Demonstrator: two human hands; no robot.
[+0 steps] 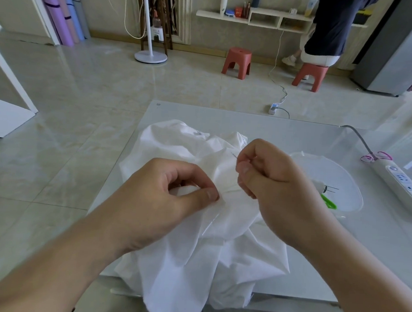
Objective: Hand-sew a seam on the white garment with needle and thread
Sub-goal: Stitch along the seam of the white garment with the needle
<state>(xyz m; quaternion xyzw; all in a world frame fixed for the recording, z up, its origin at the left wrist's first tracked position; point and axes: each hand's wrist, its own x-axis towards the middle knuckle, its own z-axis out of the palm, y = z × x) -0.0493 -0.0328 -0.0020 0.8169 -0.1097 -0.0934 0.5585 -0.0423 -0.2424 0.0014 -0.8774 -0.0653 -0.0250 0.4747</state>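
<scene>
Nearest the wearer, the white garment [196,260] spills over the near edge of the glass table [306,136] and hangs toward the lap, which leaves slack so the worked part can be lifted without dragging the whole piece

Above that, the left hand [161,198] has its fingers curled, thumb pressed against the forefinger with a fold of cloth pinched between them; this seems meant to keep the seam line taut and steady just beside where the stitch goes in

A little beyond and to the right of it, the right hand [269,176] is curled nearly closed, thumb and forefinger pinching the needle [234,155], whose thin tip pokes out to the left of the fingertips, raised off the cloth. Held this high, it looks like a stitch being drawn through. The thread cannot be made out against the white fabric, so I cannot tell how much of it is paid out

Behind the right hand's wrist a clear plastic dish [339,179] holds a green-handled tool [328,202] and spare needles [331,189], kept within easy reach of the sewing hand. Farther right lies a power strip [400,179]

Well beyond the table, two red stools [237,63] stand on the tiled floor, a seated person [328,27] on the right-hand one
</scene>
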